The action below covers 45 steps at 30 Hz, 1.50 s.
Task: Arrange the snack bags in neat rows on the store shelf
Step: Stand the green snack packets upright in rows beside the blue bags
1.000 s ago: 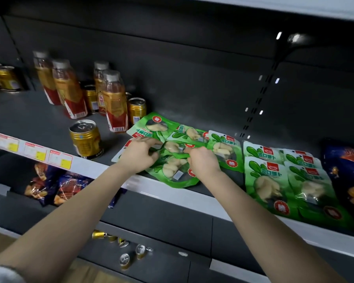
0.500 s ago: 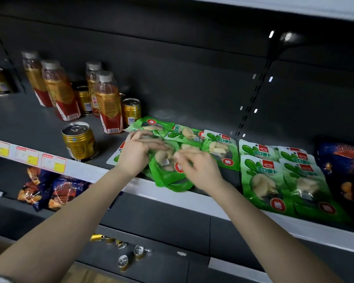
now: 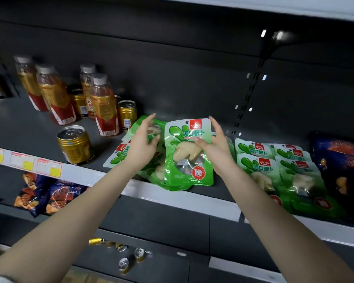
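Head view: holding a green snack bag (image 3: 188, 152) upright over the shelf (image 3: 202, 203) front.
Grips its right edge with right hand (image 3: 215, 148), thumb on front; holds left hand (image 3: 143, 144) slack-fingered beside it, above loose green bags (image 3: 119, 156); cans (image 3: 75, 145), bottles (image 3: 102, 105) leftward.

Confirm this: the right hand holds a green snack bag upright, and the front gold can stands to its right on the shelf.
Wrong on one point. In the head view the right hand holds the green snack bag upright, but the front gold can stands to its left on the shelf.
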Each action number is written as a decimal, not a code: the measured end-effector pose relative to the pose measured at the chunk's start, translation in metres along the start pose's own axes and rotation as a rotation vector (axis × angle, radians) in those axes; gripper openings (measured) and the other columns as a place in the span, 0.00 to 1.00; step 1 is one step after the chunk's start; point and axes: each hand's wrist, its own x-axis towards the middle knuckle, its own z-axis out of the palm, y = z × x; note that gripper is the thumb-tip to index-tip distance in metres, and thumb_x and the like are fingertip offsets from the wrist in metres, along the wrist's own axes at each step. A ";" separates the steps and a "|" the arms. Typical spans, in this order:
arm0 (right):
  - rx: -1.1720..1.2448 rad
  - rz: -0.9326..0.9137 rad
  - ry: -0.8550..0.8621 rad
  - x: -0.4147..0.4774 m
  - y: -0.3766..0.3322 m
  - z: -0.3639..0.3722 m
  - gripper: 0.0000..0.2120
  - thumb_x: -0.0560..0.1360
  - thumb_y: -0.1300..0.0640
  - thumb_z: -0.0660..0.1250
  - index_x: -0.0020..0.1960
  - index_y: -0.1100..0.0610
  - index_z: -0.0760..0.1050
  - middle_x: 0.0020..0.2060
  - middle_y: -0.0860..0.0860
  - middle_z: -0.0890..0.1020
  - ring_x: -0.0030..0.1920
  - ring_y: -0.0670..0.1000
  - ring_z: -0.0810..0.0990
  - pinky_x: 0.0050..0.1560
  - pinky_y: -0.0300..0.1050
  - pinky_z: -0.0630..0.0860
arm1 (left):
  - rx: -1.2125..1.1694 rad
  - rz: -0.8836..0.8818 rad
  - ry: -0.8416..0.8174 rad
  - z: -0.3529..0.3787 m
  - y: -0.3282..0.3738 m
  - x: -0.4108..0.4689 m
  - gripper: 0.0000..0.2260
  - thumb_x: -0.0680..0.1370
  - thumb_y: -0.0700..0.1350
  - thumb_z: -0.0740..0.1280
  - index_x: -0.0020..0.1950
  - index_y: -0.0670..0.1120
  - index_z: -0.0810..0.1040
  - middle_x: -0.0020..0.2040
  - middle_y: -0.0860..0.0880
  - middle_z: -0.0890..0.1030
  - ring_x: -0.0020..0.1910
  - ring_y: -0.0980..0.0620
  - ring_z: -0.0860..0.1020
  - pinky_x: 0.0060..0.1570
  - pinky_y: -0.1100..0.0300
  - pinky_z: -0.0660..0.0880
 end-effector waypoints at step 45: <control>-1.226 0.149 -0.190 -0.007 0.048 -0.018 0.29 0.81 0.48 0.46 0.78 0.54 0.40 0.77 0.56 0.42 0.76 0.60 0.38 0.75 0.56 0.38 | 0.683 0.273 -0.306 0.116 0.002 0.003 0.18 0.78 0.43 0.57 0.68 0.42 0.70 0.70 0.44 0.70 0.72 0.44 0.62 0.71 0.53 0.57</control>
